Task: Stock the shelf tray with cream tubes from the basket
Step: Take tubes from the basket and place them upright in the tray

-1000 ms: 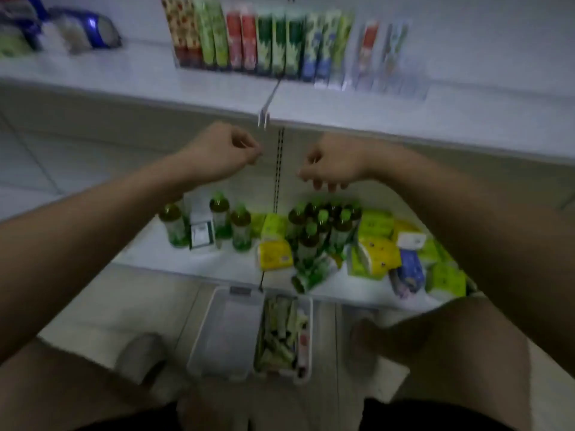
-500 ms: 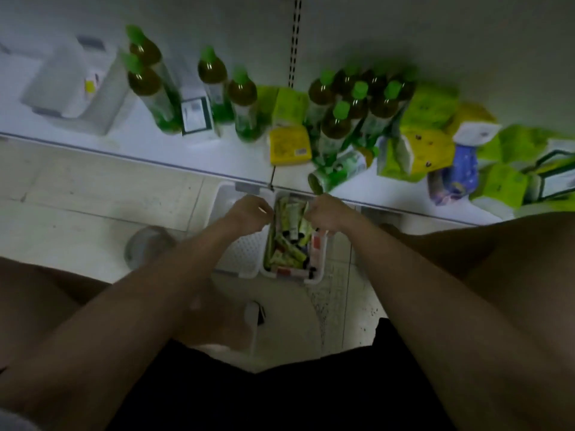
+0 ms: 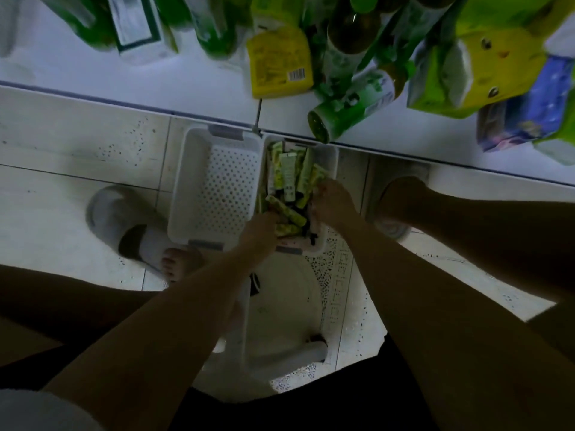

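Both hands reaching into a floor basket of cream tubes.

Left hand (image 3: 259, 228) and right hand (image 3: 331, 202) buried among glossy yellow-green cream tubes (image 3: 287, 175) heaped in a white plastic basket (image 3: 331, 157); fingers hidden in the pile, clamped or apart cannot tell. Alongside, a second white basket (image 3: 217, 185) with perforated floor and grey handles. Both set on pale speckled floor tiles (image 3: 77, 135) below a white shelf (image 3: 186, 79) carrying green-capped bottles (image 3: 348, 110), a yellow packet (image 3: 280, 63) and soft tissue packs (image 3: 476, 66). Dim lighting.
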